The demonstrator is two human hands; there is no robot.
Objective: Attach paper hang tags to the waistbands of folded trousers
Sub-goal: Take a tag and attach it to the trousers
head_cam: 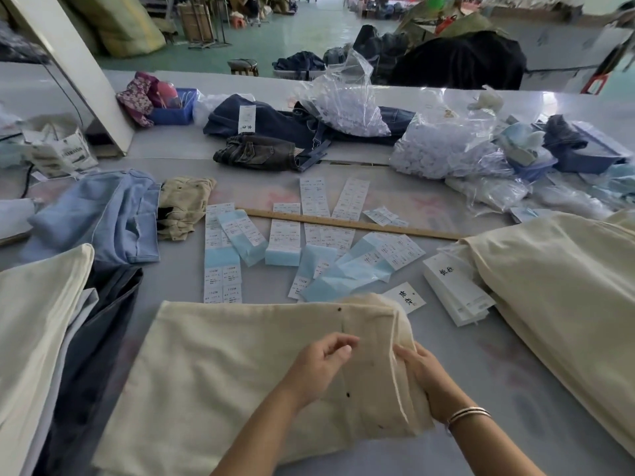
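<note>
Cream folded trousers (pixel 220 365) lie in front of me, waistband end to the right. My left hand (pixel 321 364) hovers over the waistband near its dark buttons, fingers curled with thumb and forefinger pinched together; what it holds is too small to see. My right hand (pixel 427 379) grips the waistband's right edge, fingers tucked under the fabric. One white hang tag (pixel 405 297) lies just beyond the waistband. A stack of white hang tags (pixel 453 290) sits to the right of it.
Strips of white and blue size stickers (pixel 285 235) and a wooden ruler (pixel 347 223) lie in the middle of the table. Cream trousers are piled at right (pixel 556 286) and left (pixel 34 321). Blue trousers (pixel 103 218), jeans (pixel 275 128) and plastic bags (pixel 443 146) lie farther back.
</note>
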